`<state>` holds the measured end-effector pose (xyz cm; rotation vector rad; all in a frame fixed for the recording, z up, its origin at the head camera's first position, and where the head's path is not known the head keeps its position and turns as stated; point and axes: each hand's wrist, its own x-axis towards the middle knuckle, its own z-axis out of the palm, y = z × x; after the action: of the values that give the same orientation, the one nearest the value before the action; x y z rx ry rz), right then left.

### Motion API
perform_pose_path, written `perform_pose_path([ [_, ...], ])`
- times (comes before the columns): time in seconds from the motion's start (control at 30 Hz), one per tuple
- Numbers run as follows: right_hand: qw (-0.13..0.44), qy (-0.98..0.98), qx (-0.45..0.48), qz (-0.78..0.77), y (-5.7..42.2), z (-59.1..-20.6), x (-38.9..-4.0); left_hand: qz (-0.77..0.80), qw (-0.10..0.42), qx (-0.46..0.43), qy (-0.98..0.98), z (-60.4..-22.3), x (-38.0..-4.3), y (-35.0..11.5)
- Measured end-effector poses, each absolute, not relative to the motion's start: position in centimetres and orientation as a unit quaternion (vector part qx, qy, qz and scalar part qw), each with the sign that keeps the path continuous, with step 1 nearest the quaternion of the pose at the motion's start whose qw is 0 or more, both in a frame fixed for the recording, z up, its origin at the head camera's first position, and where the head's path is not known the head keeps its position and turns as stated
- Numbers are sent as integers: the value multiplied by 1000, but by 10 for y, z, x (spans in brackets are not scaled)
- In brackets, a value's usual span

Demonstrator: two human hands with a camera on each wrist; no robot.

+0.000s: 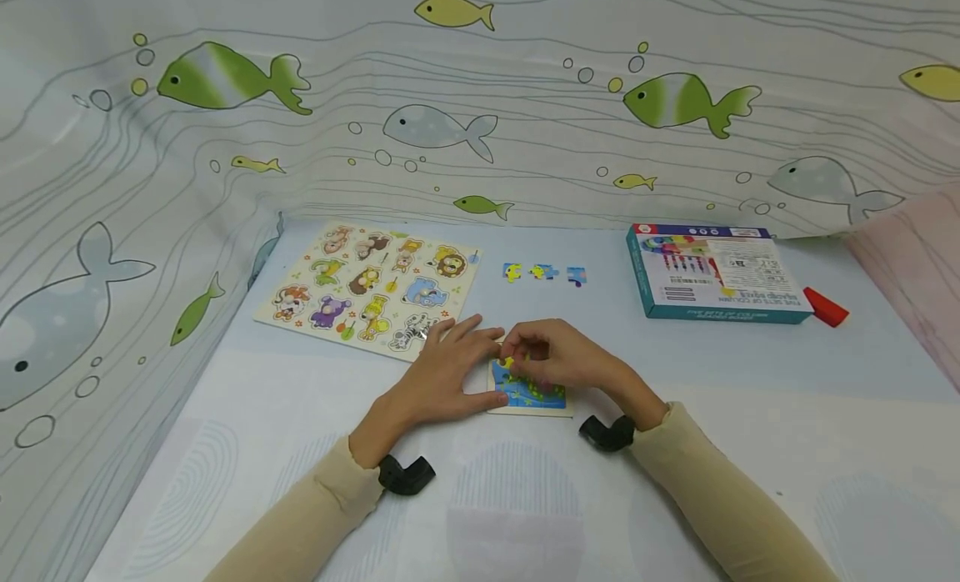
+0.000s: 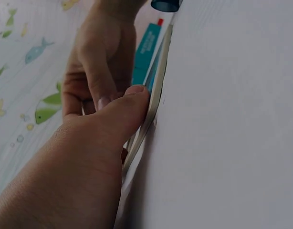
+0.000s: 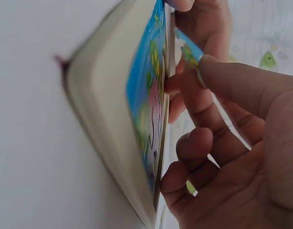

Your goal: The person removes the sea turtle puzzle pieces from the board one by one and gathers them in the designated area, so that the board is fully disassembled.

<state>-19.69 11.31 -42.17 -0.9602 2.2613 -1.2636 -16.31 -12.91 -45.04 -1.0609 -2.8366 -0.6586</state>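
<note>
Small puzzle board [image 1: 532,412] lies on the pale surface [image 1: 750,382], just below the centre of the head view, blue picture face up, light rim showing along its lower edge. Right hand [image 1: 566,353] over its upper part; thumb and forefinger pinch a loose puzzle piece [image 3: 192,49], blue and green, seen edge-tilted in upper centre of the right wrist view, apart from the board's face there. Left hand [image 1: 453,369] at the board's left: fingers spread and uncurled, thumb against the left edge. Its fingertips overlap the lower right corner of a larger animal board [image 1: 342,293], left of centre; contact there cannot be told. Three loose pieces [image 1: 543,272] in a row above the small board. Teal-sided box [image 1: 716,273] right of centre, red object [image 1: 827,307] beside it. Fish-print cloth [image 1: 555,173] across the upper frame.
</note>
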Motion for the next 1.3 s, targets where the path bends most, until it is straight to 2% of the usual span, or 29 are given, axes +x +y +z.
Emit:
perform_pose_path([
  [0.47,133,832,-247,-478,132,-420,-219,-217,23,-344,-913,-449,-162,-129],
  [0.8,145,848,-196,-471,139,-421,-235,-204,26,-347,-915,-452,-164,-129],
  [1.3,125,874,-214,-417,127,-421,-256,-211,21,-348,-913,-450,-163,-129],
])
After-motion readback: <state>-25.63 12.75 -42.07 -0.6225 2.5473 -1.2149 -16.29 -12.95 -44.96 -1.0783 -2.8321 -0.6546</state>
